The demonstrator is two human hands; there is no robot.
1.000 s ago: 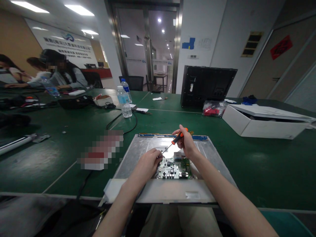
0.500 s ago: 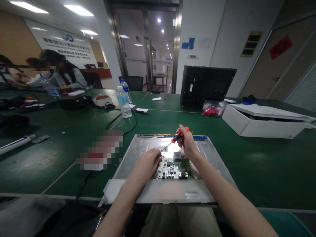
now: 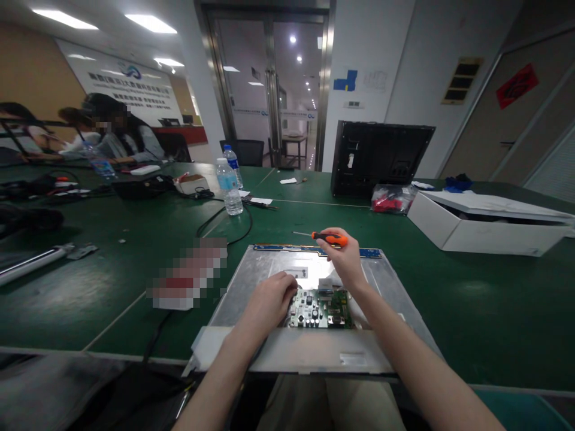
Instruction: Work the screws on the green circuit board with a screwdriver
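My right hand (image 3: pixel 344 257) is closed around the orange and black handle of a screwdriver (image 3: pixel 331 239). The shaft points left, and its tip appears beyond the far edge of the metal-backed display panel (image 3: pixel 386 287), apart from the circuit board. My left hand (image 3: pixel 272 297) rests at the upper left corner of the green circuit board (image 3: pixel 320 308). Its fingers are pinched together there, and whatever is between them is hidden. The panel lies flat before me, with a narrow blue board strip (image 3: pixel 287 249) along its far edge and a whitish strip along the near edge.
Water bottles (image 3: pixel 230 188) stand beyond the panel, left of centre. A black monitor (image 3: pixel 380 158), a bag with red contents (image 3: pixel 393 199) and a white box (image 3: pixel 483 224) are at the right. A pixelated object (image 3: pixel 188 275) and cable lie left. People sit at far left.
My right hand has lifted the screwdriver away from my left fingers and swung its shaft nearly level. My left hand stays at the board's corner. The view has shifted slightly.
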